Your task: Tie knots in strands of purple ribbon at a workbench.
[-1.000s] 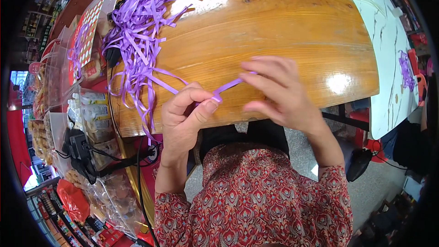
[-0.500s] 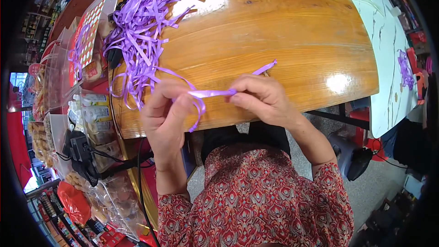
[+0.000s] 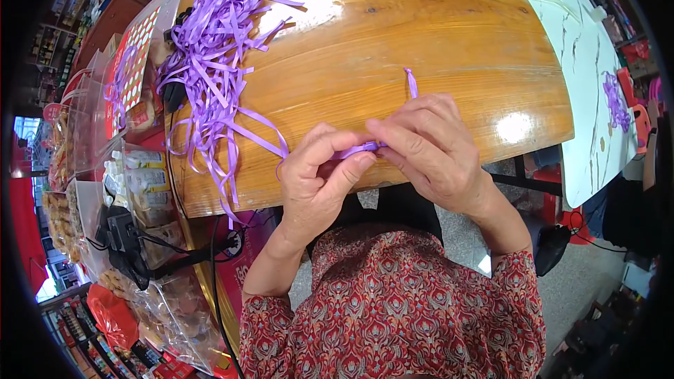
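A thin purple ribbon (image 3: 359, 149) runs between my two hands above the table's near edge. My left hand (image 3: 319, 172) pinches it between thumb and forefinger. My right hand (image 3: 432, 154) grips it close by, its fingertips almost meeting the left ones. One end of ribbon (image 3: 411, 84) sticks up beyond my right hand. Another strand (image 3: 260, 118) trails from beside my left hand toward a large tangled pile of purple ribbons (image 3: 217, 56) at the table's left side. Whether a knot or loop lies between the fingertips is partly hidden.
The glossy wooden table (image 3: 435, 42) stretches ahead. Beside it on the right stands a white marbled surface (image 3: 583, 84) with a smaller purple ribbon bundle (image 3: 616, 102). Bagged goods (image 3: 147, 175), a black device with cables (image 3: 123, 235) and a red bag (image 3: 112, 316) crowd the left.
My hands have come closer together, the left moving right, so less ribbon shows between them. The ribbon end beyond my right hand now stands more upright. A strand now hangs over the table's edge.
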`<state>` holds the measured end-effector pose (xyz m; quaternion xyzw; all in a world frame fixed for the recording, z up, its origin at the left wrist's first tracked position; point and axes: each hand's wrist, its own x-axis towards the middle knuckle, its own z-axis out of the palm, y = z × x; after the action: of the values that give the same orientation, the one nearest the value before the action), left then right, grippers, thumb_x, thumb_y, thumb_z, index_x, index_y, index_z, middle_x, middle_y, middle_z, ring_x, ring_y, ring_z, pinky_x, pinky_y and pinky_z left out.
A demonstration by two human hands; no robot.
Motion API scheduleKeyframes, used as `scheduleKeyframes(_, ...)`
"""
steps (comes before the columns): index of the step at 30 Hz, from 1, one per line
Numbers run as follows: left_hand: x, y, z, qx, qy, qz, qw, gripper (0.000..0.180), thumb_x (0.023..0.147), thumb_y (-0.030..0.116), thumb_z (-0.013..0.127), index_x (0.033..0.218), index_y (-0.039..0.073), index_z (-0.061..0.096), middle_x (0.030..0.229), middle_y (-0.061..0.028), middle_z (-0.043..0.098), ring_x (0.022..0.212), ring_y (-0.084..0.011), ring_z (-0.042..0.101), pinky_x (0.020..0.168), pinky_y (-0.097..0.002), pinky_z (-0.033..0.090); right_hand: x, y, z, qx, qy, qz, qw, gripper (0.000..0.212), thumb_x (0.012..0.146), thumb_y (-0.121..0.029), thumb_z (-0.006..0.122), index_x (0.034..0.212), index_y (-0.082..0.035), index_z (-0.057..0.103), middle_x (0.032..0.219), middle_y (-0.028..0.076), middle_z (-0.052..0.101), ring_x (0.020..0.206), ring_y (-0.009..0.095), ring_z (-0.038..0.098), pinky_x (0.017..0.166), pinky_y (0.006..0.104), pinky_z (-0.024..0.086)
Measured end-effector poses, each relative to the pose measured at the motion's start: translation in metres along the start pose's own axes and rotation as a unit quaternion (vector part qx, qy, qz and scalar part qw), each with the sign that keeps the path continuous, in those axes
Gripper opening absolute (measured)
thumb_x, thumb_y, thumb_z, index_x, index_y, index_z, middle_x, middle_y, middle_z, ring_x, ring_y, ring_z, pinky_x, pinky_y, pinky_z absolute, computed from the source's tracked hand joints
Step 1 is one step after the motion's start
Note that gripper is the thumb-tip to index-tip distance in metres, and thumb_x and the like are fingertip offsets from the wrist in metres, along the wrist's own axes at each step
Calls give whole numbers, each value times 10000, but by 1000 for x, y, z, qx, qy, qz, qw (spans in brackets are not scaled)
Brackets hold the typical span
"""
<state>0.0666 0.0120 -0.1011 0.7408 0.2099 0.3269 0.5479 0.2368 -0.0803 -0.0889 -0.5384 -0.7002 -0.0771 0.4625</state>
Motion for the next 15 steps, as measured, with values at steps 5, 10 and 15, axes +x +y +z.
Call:
scheduleKeyframes(5, 1, 6, 5, -18, 3, -26, 1000, 182, 774, 55, 753, 940, 23, 688, 709, 17, 510, 603, -46, 425, 514, -209, 310, 1, 1, -7, 15, -27, -9, 999, 334, 640, -59, 747, 964, -27, 675, 823, 73, 596, 764, 241, 586, 676, 349, 427)
scheduleKeyframes(10, 5, 12, -10, 4, -44, -52, 998, 156, 764, 31, 744, 906, 20, 679, 702, 7, 529, 625, -61, 467, 540, -211, 347, -2, 3, -19, 11, -54, -36, 998, 268, 658, -64, 741, 910, -17, 664, 819, 73, 593, 761, 250, 581, 675, 358, 429)
scheduleKeyframes(15, 2, 3, -47, 35, 20, 54, 998, 95, 744, -50, 663, 816, 5, 633, 834, -65, 586, 766, -145, 541, 689, -259, 420, -17, 16, -56, 5, 7, 65, 998, 181, 694, 57, 664, 865, 3, 638, 830, 110, 598, 756, 263, 572, 695, 352, 446)
